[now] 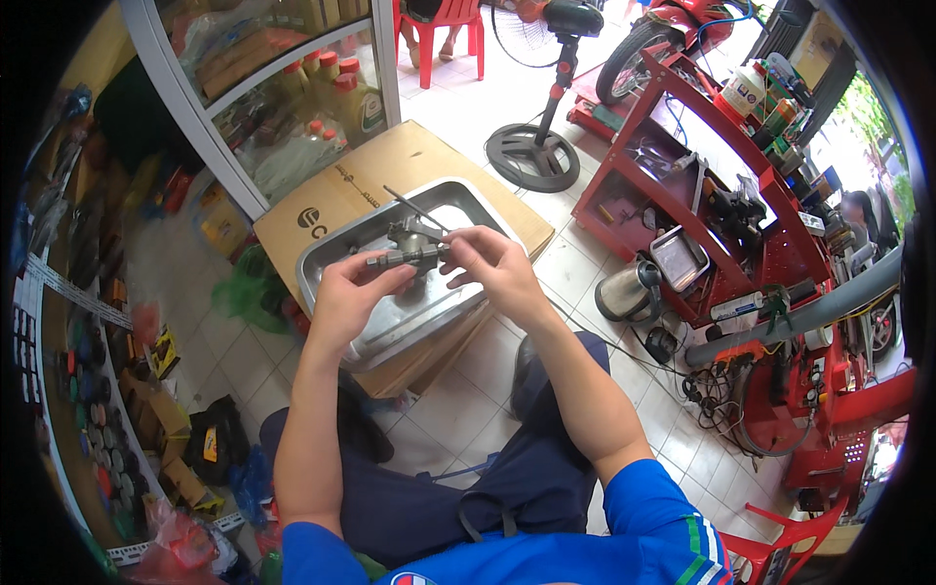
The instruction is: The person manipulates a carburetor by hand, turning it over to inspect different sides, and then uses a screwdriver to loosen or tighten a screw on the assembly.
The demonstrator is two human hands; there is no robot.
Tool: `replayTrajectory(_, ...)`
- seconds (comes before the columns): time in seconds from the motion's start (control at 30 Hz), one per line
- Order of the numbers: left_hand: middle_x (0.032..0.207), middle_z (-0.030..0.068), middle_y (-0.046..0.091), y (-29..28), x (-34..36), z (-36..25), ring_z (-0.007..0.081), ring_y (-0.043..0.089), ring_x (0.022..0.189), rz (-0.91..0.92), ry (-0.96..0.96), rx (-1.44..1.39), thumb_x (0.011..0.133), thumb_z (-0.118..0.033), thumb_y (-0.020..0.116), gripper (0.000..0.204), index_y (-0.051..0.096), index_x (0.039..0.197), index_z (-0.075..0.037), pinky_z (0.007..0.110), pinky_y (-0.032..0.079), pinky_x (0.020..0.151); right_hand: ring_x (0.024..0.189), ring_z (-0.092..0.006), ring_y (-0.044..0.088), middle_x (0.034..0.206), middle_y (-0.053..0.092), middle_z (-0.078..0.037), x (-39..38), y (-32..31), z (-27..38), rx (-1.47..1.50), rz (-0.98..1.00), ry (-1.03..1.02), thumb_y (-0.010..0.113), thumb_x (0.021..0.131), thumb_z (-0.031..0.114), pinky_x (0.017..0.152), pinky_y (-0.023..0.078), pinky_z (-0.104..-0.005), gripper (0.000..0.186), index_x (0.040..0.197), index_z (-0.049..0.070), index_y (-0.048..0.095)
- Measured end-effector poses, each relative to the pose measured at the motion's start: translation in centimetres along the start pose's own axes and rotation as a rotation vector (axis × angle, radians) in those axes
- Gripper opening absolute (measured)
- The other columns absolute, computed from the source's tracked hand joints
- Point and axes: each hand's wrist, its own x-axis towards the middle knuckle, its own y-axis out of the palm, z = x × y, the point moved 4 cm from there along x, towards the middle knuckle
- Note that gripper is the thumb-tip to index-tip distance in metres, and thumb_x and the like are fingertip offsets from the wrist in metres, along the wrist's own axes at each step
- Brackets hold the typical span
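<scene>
My left hand (353,294) pinches one end of a short stepped metal shaft (409,258) between thumb and fingers. On its other end are the fingertips of my right hand (495,271), so the shaft lies level between the two hands. Just behind it, a grey cast-metal part (414,232) shows partly; whether the two are joined I cannot tell. A thin dark rod (409,203) slants up to the left beyond it. Below my hands is a shallow steel tray (317,255) with a wet-looking bottom.
The tray rests on a cardboard box (385,156) before my knees. A glass cabinet (229,107) stands behind left. A pedestal fan (536,156) is at the back. On the right are a red tool cart (624,161), a metal kettle (629,292) and tangled cables (717,395). Stocked shelves (102,419) line the left.
</scene>
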Motion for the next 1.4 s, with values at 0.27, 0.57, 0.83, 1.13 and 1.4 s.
replayTrajectory(0.27,0.096,0.0105,0.073,-0.2,0.0,0.2,0.0170,0.071,0.086,0.004,0.011,-0.007,0.090,-0.009,0.073,0.028,0.068,0.114,0.005,0.029,0.057,0.083,0.090,-0.0157,0.067,0.100,0.067,-0.010,-0.1,0.1,0.0,-0.048,0.033,-0.026,0.069,0.094,0.012,0.077,0.058,-0.0299,0.027,0.115,-0.003,0.062)
replayTrajectory(0.57,0.097,0.0112,0.073,0.0,0.0,0.1,0.0173,0.071,0.086,0.016,0.011,-0.020,0.090,-0.009,0.073,0.029,0.068,0.115,0.006,0.030,0.057,0.083,0.088,-0.0131,0.066,0.101,0.068,-0.009,0.2,-0.5,-0.8,-0.104,0.041,-0.026,0.070,0.094,0.014,0.074,0.056,-0.0278,0.027,0.114,-0.002,0.063)
replayTrajectory(0.83,0.097,0.0118,0.073,-0.1,0.0,0.1,0.0179,0.071,0.086,0.025,0.021,-0.020,0.089,-0.009,0.073,0.030,0.067,0.115,0.006,0.030,0.057,0.083,0.084,-0.0169,0.067,0.094,0.067,-0.011,-0.1,0.3,0.2,-0.139,0.052,-0.075,0.063,0.099,0.021,0.072,0.056,-0.0302,0.028,0.112,-0.004,0.059)
replayTrajectory(1.13,0.093,0.0078,0.074,0.0,-0.2,-0.2,0.0097,0.067,0.084,0.021,0.015,-0.044,0.087,-0.009,0.076,0.030,0.070,0.113,0.004,0.024,0.052,0.078,0.083,-0.0128,0.067,0.095,0.069,-0.009,-0.2,0.2,0.4,-0.124,0.042,-0.068,0.067,0.096,0.015,0.072,0.055,-0.0269,0.025,0.113,-0.002,0.062)
replayTrajectory(1.4,0.092,0.0061,0.073,0.2,-0.3,-0.4,0.0102,0.067,0.083,0.021,0.012,-0.055,0.088,-0.010,0.075,0.027,0.070,0.111,0.004,0.024,0.052,0.078,0.083,-0.0129,0.067,0.096,0.069,-0.008,-0.1,0.2,0.0,-0.157,0.058,-0.094,0.067,0.096,0.016,0.073,0.055,-0.0267,0.025,0.111,-0.003,0.062)
